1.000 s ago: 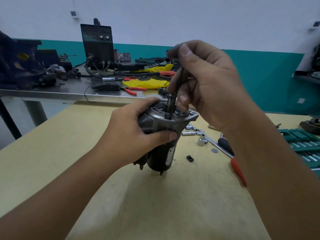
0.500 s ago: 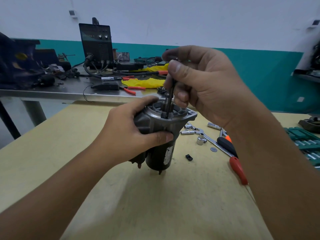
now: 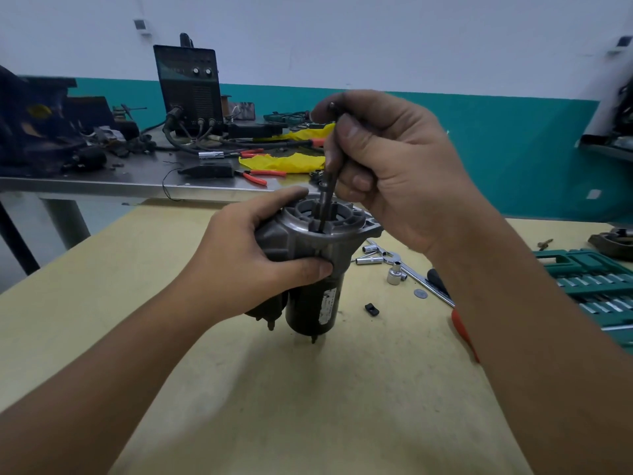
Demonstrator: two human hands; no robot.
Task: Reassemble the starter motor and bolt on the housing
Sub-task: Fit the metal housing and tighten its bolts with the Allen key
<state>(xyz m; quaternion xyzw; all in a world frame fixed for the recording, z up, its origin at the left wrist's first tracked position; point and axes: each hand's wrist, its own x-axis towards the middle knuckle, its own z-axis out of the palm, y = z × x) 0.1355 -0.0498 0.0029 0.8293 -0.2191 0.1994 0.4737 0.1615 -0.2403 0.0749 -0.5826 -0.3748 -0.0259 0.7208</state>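
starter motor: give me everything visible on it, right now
The starter motor is held upright above the yellow table. Grey cast-metal housing on top with a flanged, ribbed open ring; dark cylindrical body below with a pale label; studs stick out of the bottom; a smaller dark part sits beside the body. The left hand grips the housing. The right hand holds a thin dark tool down into the opening beside the central shaft.

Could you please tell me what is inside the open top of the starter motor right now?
A thin dark rod, pinched by the right hand, runs down into the starter motor beside a central shaft. The rod's lower end and the interior below are hidden by the rim.
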